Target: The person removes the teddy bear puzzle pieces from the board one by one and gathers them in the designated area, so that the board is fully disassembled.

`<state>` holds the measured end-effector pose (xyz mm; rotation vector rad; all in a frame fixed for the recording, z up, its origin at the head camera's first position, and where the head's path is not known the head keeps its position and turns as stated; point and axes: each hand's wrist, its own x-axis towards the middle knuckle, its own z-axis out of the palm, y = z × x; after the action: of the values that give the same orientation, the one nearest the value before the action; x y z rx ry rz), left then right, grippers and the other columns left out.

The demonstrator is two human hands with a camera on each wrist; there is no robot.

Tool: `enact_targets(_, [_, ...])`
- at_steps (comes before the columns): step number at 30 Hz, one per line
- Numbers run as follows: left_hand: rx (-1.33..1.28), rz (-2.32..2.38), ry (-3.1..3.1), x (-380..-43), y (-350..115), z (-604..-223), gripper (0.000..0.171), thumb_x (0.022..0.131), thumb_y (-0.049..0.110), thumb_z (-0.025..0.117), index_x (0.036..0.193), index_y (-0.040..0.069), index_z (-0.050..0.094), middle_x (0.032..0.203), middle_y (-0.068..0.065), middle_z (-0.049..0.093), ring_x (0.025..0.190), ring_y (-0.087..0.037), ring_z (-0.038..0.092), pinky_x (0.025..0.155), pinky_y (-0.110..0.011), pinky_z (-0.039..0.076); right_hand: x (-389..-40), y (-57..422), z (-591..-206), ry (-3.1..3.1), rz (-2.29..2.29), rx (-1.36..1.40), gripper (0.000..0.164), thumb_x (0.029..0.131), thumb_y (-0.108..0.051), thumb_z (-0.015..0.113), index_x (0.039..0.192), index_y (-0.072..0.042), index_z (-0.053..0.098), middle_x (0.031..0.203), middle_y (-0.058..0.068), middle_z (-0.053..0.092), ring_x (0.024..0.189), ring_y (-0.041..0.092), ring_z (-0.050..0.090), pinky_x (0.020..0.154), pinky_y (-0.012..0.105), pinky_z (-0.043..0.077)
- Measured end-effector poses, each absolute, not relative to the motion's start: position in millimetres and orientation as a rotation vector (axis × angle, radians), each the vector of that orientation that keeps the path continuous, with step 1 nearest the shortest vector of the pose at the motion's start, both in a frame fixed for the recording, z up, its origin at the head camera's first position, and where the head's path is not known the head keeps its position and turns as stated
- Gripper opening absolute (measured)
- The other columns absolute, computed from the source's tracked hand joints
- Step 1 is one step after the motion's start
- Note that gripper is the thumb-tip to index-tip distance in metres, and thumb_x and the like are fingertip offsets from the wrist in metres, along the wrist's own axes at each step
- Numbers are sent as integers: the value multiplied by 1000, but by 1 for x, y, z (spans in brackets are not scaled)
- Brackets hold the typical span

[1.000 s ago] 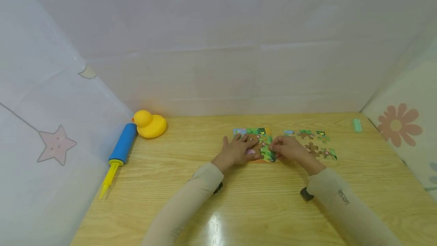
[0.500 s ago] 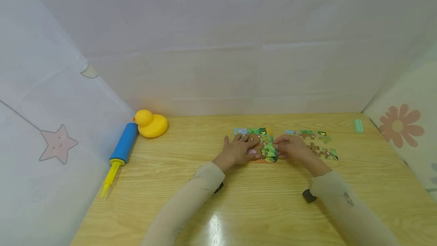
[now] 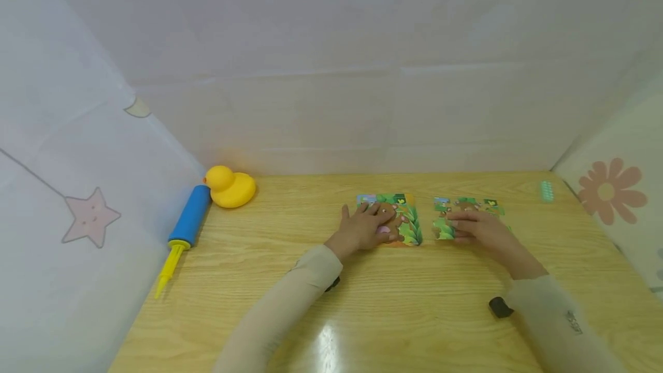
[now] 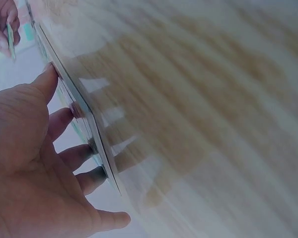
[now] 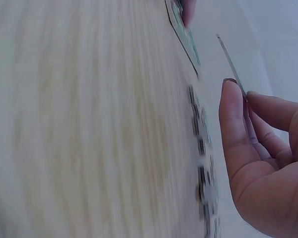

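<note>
A picture puzzle in a flat tray, showing a brown animal among green leaves, lies on the table. My left hand rests on its left part, fingers spread; in the left wrist view the fingertips touch the board near its edge. To the right of it, my right hand pinches a thin green puzzle piece between thumb and fingers. The right wrist view shows that piece edge-on, above the table. Loose puzzle pieces lie under and behind the right hand, partly hidden by it.
A yellow rubber duck and a blue and yellow hand pump are at the table's left. A small mint-green bumpy object sits at the back right corner. Fabric walls enclose the table's back and sides.
My right hand has taken a green piece from the puzzle's right part and moved right with it, toward the loose pieces. The left hand stays in place on the puzzle.
</note>
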<state>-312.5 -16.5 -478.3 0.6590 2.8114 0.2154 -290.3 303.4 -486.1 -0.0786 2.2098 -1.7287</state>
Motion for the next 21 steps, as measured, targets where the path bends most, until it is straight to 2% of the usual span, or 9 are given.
enact_targets(8, [666,214,2819,-310,-16,-476,69,98,66,46,159,42,28,171,1,21,158,-32,18,120,-74,13,-272,349,-487,2229,-1762,-51,54,105,-22,59,145,12,46,115,-26,64,101,-3,67,88,28,60])
enact_targets(11, [664,190,2824,-311,-15,-478,68,98,66,46,159,44,26,171,3,21,158,-31,18,120,-73,14,-267,364,-489,2190,-1812,-40,45,104,-21,59,141,5,55,114,-25,66,100,-2,67,86,27,61])
enact_targets(13, [665,184,2825,-311,-15,-479,68,98,66,46,159,45,25,171,3,21,158,-31,18,120,-73,15,-263,372,-491,2165,-1835,-25,35,105,-19,59,136,-4,62,112,-23,67,98,0,68,85,25,61])
enact_targets(16, [669,187,2822,-310,-15,-480,68,98,65,46,159,45,25,171,2,21,158,-32,18,120,-73,14,-258,382,-494,2155,-1830,21,28,104,-19,59,130,-11,67,109,-23,68,96,0,69,84,24,60])
enact_targets(21, [675,179,2823,-309,-16,-480,67,100,64,45,160,43,25,171,0,21,158,-33,18,120,-73,12,-253,392,-497,2165,-1778,81,30,103,-22,61,130,-8,66,109,-30,66,97,-2,69,85,25,60])
